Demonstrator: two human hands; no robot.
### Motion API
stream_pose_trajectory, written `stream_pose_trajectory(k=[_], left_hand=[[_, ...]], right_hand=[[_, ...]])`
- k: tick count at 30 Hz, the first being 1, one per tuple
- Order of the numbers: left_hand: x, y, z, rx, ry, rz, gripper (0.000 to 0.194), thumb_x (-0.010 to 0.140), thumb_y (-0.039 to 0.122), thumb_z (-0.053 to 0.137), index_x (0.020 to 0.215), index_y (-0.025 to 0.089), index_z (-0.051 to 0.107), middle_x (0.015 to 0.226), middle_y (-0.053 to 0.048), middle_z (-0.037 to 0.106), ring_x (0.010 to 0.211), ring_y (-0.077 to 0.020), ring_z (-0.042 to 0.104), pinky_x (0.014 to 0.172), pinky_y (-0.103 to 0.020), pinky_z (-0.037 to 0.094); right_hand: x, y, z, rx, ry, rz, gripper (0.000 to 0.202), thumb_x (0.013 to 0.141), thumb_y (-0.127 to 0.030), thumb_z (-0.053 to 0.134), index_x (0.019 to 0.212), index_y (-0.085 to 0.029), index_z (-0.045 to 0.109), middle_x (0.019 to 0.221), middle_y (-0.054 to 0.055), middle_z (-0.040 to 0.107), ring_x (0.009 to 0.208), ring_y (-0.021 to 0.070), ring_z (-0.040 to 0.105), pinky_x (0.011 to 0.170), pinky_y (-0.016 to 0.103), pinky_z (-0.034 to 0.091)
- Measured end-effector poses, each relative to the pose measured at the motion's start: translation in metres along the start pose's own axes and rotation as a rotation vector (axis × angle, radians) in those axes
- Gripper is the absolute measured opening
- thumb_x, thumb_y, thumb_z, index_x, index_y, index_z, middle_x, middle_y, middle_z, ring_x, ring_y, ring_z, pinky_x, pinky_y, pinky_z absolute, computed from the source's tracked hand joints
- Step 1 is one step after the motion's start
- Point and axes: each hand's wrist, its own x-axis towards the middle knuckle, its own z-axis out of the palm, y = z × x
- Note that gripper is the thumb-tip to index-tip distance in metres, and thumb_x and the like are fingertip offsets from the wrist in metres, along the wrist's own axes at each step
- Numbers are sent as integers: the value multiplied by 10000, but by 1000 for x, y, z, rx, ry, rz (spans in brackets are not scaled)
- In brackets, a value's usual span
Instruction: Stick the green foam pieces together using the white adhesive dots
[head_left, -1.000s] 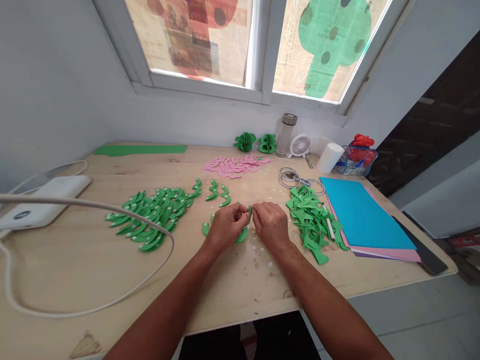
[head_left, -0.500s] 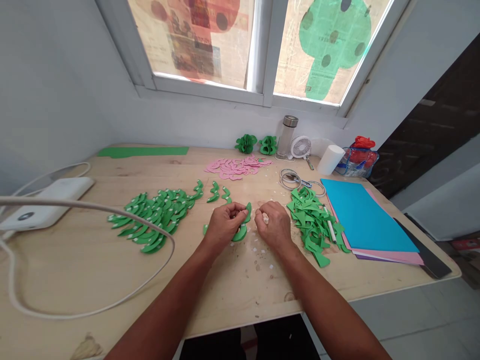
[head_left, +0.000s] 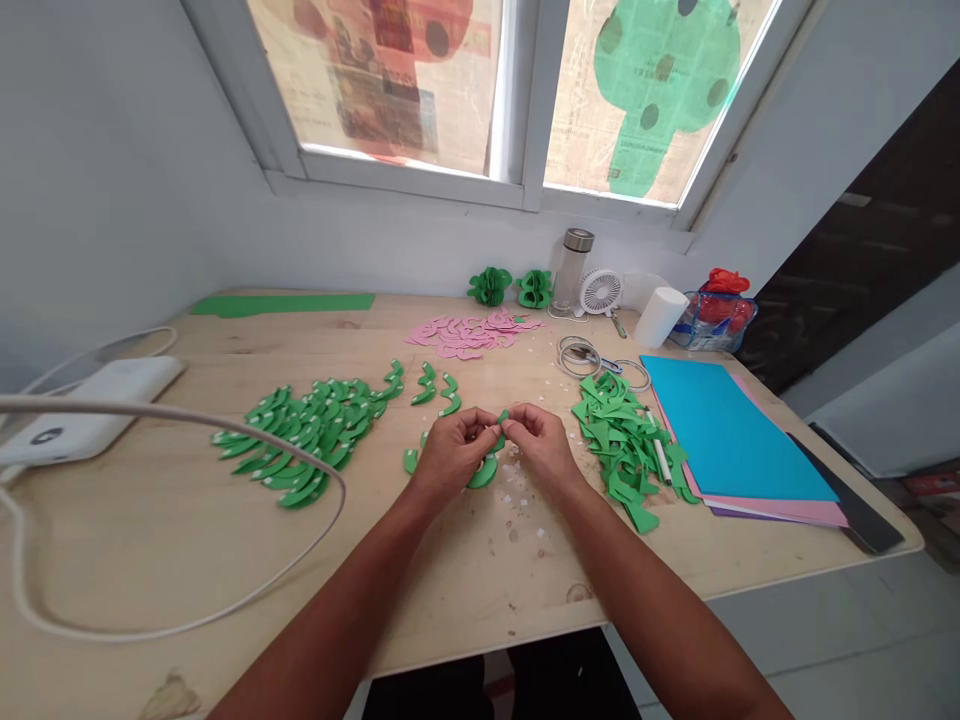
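A small green paper piece (head_left: 502, 419) is pinched between my left hand (head_left: 459, 449) and my right hand (head_left: 541, 446), whose fingertips nearly meet. Beneath and beside my left hand lie curved green pieces (head_left: 482, 473), partly hidden by the fingers. Just beyond it are a few more curved green pieces (head_left: 450, 394) with white spots. To the left spreads a large pile of such pieces (head_left: 307, 435). Tiny white scraps (head_left: 541, 505) dot the table by my right hand. Angular green offcuts (head_left: 626, 440) with a white pen (head_left: 663, 462) lie farther right.
Pink paper shapes (head_left: 472, 333), two green paper ornaments (head_left: 490, 286), a glass bottle (head_left: 573, 270), a small fan (head_left: 601, 292) and tape rings (head_left: 579, 357) stand or lie farther back. Blue sheets (head_left: 731, 430) are at right. A white cable (head_left: 187, 630) loops by a power bank (head_left: 97, 408) at left.
My right hand has moved left and up to my left hand, and its fingers now pinch the green piece too. The view has shifted slightly.
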Motion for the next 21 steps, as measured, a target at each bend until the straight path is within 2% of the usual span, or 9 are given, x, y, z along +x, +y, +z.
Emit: stream_pose_trajectory(k=[10,17,21], left_hand=[[-2,5,2,-42,-34,-34,217,661,343,639,723,136,631,449,79,408,360,-44,297,367,-177,245],[-2,5,1,-88,-7,-68,244,644,349,666,729,125,621,467,62,445,367,-39,300,357,-169,221],[-2,5,0,-96,-14,-61,240,655,352,662,730,128,623,467,63,437,365,-39,300,352,-166,226]], right_hand=[[1,0,0,41,27,23,74,626,-244,603,659,-178,597,628,-26,547,599,119,480,587,244,383],[-5,-10,0,293,-48,157,130,643,-296,617,719,-190,616,666,-16,572,617,117,505,566,230,385],[-6,-12,1,297,-39,173,151,608,-280,640,730,-192,626,703,-8,600,598,112,501,565,233,381]])
